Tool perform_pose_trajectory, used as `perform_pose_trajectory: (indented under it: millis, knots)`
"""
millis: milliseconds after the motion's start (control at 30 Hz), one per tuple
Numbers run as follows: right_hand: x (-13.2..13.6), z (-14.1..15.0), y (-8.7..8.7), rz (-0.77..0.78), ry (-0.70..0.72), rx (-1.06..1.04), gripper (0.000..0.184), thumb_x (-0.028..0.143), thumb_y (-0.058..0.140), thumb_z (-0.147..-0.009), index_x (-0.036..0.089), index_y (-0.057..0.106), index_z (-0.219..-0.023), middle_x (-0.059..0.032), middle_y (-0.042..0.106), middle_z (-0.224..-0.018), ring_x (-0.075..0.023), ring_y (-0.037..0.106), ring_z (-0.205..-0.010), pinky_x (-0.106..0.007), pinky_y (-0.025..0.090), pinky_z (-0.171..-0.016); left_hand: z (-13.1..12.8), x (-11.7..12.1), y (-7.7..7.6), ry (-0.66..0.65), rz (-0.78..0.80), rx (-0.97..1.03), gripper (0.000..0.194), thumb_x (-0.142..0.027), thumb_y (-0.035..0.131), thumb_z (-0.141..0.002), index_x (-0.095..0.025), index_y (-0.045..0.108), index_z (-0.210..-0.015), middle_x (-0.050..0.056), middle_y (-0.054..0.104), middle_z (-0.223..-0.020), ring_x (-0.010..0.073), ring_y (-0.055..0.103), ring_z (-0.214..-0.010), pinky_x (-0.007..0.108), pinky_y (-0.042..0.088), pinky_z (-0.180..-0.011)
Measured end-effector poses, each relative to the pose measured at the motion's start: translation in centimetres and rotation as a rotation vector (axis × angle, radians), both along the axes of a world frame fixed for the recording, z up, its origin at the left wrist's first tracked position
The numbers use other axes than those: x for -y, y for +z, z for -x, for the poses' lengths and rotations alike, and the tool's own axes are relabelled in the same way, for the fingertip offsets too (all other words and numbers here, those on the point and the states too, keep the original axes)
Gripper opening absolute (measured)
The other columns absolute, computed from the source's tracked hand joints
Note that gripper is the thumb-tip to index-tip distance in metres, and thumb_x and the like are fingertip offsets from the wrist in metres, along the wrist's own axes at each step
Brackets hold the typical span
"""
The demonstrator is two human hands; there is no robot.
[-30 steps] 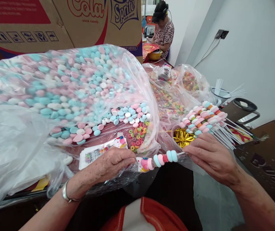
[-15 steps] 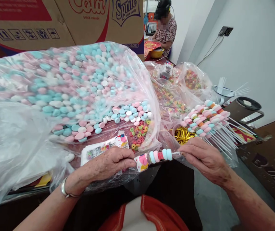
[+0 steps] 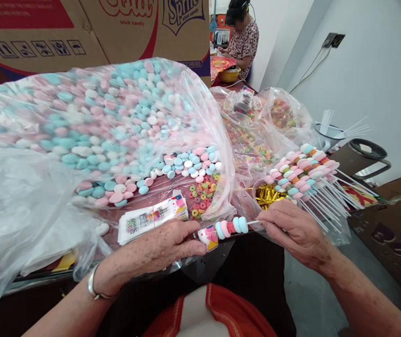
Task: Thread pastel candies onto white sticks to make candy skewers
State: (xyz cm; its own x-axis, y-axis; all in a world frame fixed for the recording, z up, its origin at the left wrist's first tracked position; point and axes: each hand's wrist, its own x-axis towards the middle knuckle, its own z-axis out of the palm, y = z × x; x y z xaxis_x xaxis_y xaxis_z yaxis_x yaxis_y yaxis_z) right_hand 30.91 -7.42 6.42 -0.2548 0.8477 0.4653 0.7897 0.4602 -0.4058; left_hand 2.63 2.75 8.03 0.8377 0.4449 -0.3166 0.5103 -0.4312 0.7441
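A short candy skewer (image 3: 238,225), with blue and pink marshmallows and red gummy pieces on a white stick, lies level in front of me. My right hand (image 3: 297,234) pinches its bare stick end. The skewer's left end is inside a small printed wrapper (image 3: 209,238). My left hand (image 3: 167,243) has its thumb and forefinger at the wrapper's left side, closed around its edge. Just behind my left hand lies a banded stack of printed wrappers (image 3: 151,219). Ring gummies (image 3: 203,194) and loose marshmallows (image 3: 186,164) spread out beyond it.
A big clear bag of marshmallows (image 3: 91,107) covers the table's left and middle. At right are finished skewers (image 3: 302,173), gold twist ties (image 3: 269,195), a cup of white sticks (image 3: 327,133) and a dark mug (image 3: 364,152). Cartons (image 3: 133,42) stand behind; a person (image 3: 241,42) sits farther back.
My left thumb and forefinger have spread a little around the wrapper. The skewer and my right hand have shifted slightly left.
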Motion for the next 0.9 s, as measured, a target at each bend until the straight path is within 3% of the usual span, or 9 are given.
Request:
perform_pose_trajectory:
  millis: [267,367,500,633,700,800,900]
  knots:
    - [0.0,0.0,0.4,0.147,0.051,-0.014,0.017,0.015,0.050,-0.091,0.020,0.063,-0.082,-0.0013,0.064,-0.073,-0.0140,0.056,-0.070,-0.027,0.041,-0.068,0.0,0.3,0.1,-0.034,-0.123,-0.096,0.024,-0.043,0.053,-0.092,-0.021,0.064,-0.095,-0.002,0.057,-0.074,0.0130,0.049,-0.064,0.023,0.028,-0.055]
    - [0.1,0.6,0.2,0.251,0.065,-0.020,0.019,0.014,0.048,-0.092,0.020,0.062,-0.081,0.0000,0.063,-0.070,-0.0130,0.056,-0.067,-0.026,0.040,-0.065,0.1,0.4,-0.1,-0.013,-0.087,-0.078,0.026,-0.044,0.055,-0.091,-0.021,0.064,-0.099,-0.002,0.058,-0.076,0.0132,0.049,-0.066,0.022,0.029,-0.056]
    - [0.0,0.8,0.3,0.322,0.079,-0.036,0.019,0.016,0.046,-0.094,0.019,0.062,-0.083,-0.0002,0.064,-0.075,-0.0129,0.057,-0.069,-0.026,0.041,-0.066,-0.1,1.0,-0.4,0.010,0.109,-0.026,0.030,-0.046,0.057,-0.089,-0.020,0.064,-0.100,-0.003,0.053,-0.073,0.0114,0.042,-0.061,0.022,0.029,-0.053]
    - [-0.4,0.4,0.8,0.224,0.153,-0.001,0.020,0.019,0.045,-0.095,0.020,0.063,-0.085,-0.0018,0.064,-0.075,-0.0139,0.057,-0.070,-0.027,0.041,-0.068,-0.6,1.7,-1.4,0.099,0.550,0.104,0.032,-0.048,0.063,-0.084,-0.017,0.057,-0.093,-0.004,0.051,-0.070,0.0095,0.043,-0.057,0.020,0.030,-0.049]
    - [-0.5,0.5,0.9,0.194,0.214,0.053,0.020,0.019,0.045,-0.095,0.019,0.063,-0.086,-0.0019,0.062,-0.073,-0.0141,0.055,-0.069,-0.027,0.039,-0.068,-0.9,2.1,-2.1,0.170,0.694,0.137,0.030,-0.044,0.065,-0.083,-0.018,0.053,-0.093,-0.005,0.052,-0.067,0.0092,0.046,-0.054,0.019,0.034,-0.048]
    - [-0.6,0.8,0.8,0.213,0.253,0.119,0.021,0.017,0.043,-0.094,0.019,0.060,-0.081,-0.0011,0.058,-0.070,-0.0143,0.050,-0.068,-0.028,0.036,-0.066,-1.2,2.6,-2.8,0.246,0.644,0.153,0.027,-0.038,0.065,-0.083,-0.017,0.054,-0.097,-0.005,0.055,-0.067,0.0117,0.053,-0.060,0.021,0.042,-0.055]
    - [-0.9,1.1,1.0,0.241,0.271,0.107,0.021,0.013,0.044,-0.091,0.018,0.058,-0.076,0.0003,0.056,-0.067,-0.0133,0.046,-0.065,-0.027,0.033,-0.064,-1.7,2.9,-2.7,0.175,0.482,0.162,0.023,-0.032,0.068,-0.081,-0.018,0.059,-0.097,-0.004,0.057,-0.074,0.0121,0.054,-0.068,0.020,0.041,-0.059]
